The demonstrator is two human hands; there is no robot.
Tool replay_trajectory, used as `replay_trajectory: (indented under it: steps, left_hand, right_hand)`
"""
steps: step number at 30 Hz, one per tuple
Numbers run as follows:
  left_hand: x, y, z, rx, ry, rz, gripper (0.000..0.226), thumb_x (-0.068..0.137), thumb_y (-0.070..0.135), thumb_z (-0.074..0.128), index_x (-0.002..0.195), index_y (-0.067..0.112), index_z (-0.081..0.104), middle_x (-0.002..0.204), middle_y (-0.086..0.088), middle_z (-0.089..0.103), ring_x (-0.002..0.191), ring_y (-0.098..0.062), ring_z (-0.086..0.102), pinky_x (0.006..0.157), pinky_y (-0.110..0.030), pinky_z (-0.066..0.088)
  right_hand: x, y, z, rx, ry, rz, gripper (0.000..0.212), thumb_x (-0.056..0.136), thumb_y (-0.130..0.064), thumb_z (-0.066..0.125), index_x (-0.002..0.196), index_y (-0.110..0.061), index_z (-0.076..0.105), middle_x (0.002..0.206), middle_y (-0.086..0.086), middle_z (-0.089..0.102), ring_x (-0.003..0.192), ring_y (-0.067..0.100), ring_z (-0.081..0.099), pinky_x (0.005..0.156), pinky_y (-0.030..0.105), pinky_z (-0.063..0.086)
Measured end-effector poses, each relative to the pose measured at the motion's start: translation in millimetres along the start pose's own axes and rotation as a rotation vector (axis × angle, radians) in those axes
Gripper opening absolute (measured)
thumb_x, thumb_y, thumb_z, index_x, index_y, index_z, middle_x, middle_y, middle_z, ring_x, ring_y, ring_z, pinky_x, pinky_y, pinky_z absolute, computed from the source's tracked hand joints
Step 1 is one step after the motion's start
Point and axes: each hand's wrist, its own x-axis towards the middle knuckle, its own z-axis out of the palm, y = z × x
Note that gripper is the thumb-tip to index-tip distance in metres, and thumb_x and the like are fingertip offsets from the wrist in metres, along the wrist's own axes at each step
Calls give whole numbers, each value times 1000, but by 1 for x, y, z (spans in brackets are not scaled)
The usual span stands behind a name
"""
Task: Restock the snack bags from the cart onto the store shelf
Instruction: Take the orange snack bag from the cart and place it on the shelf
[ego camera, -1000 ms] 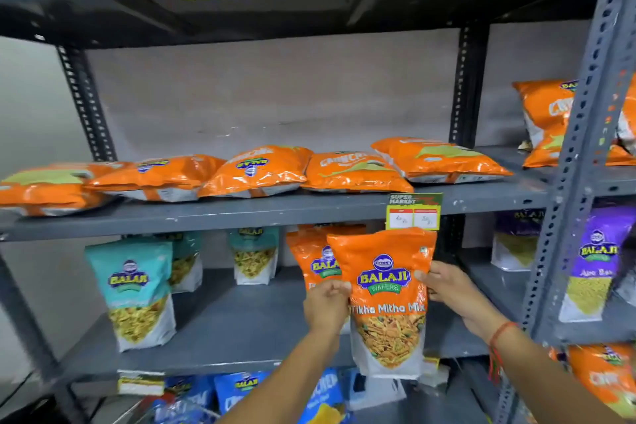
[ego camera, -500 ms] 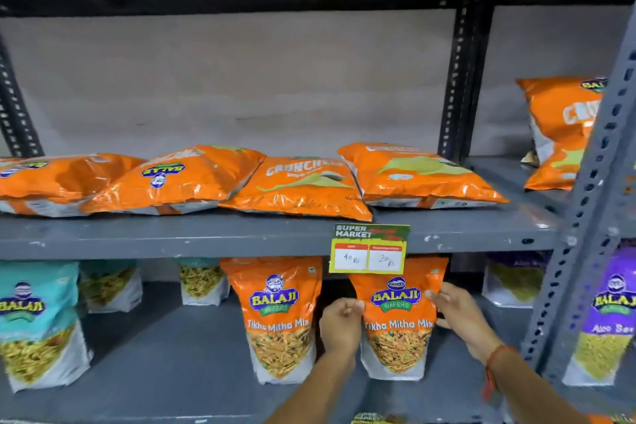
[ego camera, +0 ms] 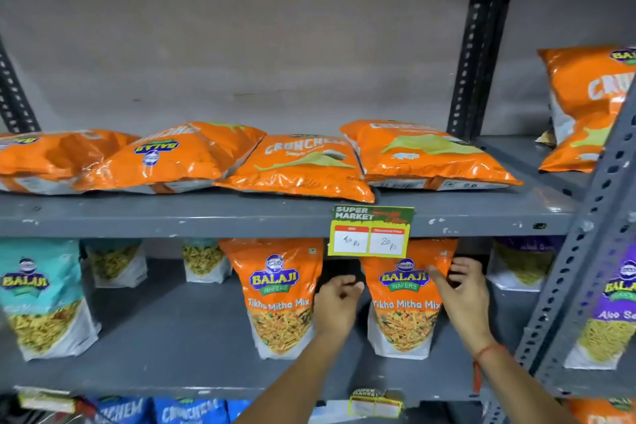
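Note:
An orange Tikha Mitha Mix snack bag (ego camera: 406, 306) stands upright on the grey middle shelf (ego camera: 172, 337), right of a matching orange bag (ego camera: 280, 303). My left hand (ego camera: 339, 303) sits between the two bags with its fingers curled in and its thumb tip at the right bag's left edge, holding nothing. My right hand (ego camera: 461, 293) has spread fingers resting on that bag's upper right side, without gripping it. The cart is out of view.
A price tag (ego camera: 371, 234) hangs from the upper shelf edge over the bag's top. Orange chip bags (ego camera: 296, 169) lie flat on the upper shelf. Teal bags (ego camera: 38, 296) stand left, purple bags (ego camera: 612, 306) right behind a grey post (ego camera: 585, 268). Blue bags (ego camera: 189, 411) sit below.
The orange bag went from in front of the shelf into it and now stands on the shelf board. Both hands have loosened from its top corners. The view moved closer.

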Motion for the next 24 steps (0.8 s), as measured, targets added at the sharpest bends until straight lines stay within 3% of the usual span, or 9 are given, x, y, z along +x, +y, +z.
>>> replay_trajectory:
  steps: [2,5,7,10,13,17,19,21,24]
  left_hand:
    - [-7,3,-27,-21,54,44,18,85,25,68,98,14,72,89,-6,78,80,-19,72,79,-39,59]
    - [-21,4,-85,-73,165,99,10,83,26,68,90,19,72,72,-5,74,68,-22,68,73,-42,56]
    - [-31,4,-135,-75,251,114,14,80,28,69,91,20,73,73,-8,74,71,-28,69,73,-44,56]
    - [-50,6,-225,-110,349,121,17,76,33,71,89,23,72,74,-7,74,69,-22,69,75,-41,56]
    - [-76,3,-322,-78,457,133,10,81,21,73,88,26,69,80,-10,74,75,-21,68,78,-41,55]
    - [-131,-23,-451,-10,661,66,14,81,16,73,94,11,72,82,-11,75,74,-18,69,77,-38,56]
    - [-165,-45,-507,58,754,-11,19,80,20,74,96,9,74,85,-14,77,71,-14,70,69,-27,59]
    - [-200,-73,-556,105,832,-71,21,79,23,75,96,9,74,87,-12,78,67,-5,68,62,-11,54]
    - [-253,-126,-613,99,918,-246,23,79,21,75,95,3,74,90,-18,77,78,-21,71,74,-28,55]
  right_hand:
    - [-21,-17,11,-66,141,-133,40,74,-34,77,97,-24,46,93,4,56,80,20,54,71,35,46]
    - [-62,-48,46,54,121,-160,34,78,-30,74,97,-22,46,91,8,58,84,25,55,75,37,45]
    - [-91,-75,76,174,-11,-146,23,82,-27,70,94,-20,51,87,6,60,81,29,58,75,36,49]
    - [-139,-119,127,306,-236,-143,13,86,-21,66,96,-19,59,85,-1,63,79,23,60,73,19,48]
    - [-194,-166,181,359,-440,-158,19,87,-14,64,106,-13,62,92,2,67,85,19,62,81,30,48]
    - [-286,-227,247,414,-707,-143,17,88,-17,64,105,-19,65,89,-1,69,80,5,61,76,17,47]
    - [-335,-243,277,406,-857,-136,14,88,-19,64,101,-24,66,84,-7,67,73,-8,60,68,4,46]
    - [-383,-247,309,380,-1008,-120,15,87,-12,64,101,-15,67,81,-9,65,69,-11,60,64,2,45]
    - [-453,-238,354,270,-1274,-126,15,87,-2,63,101,-5,66,82,-4,65,76,5,59,68,9,47]
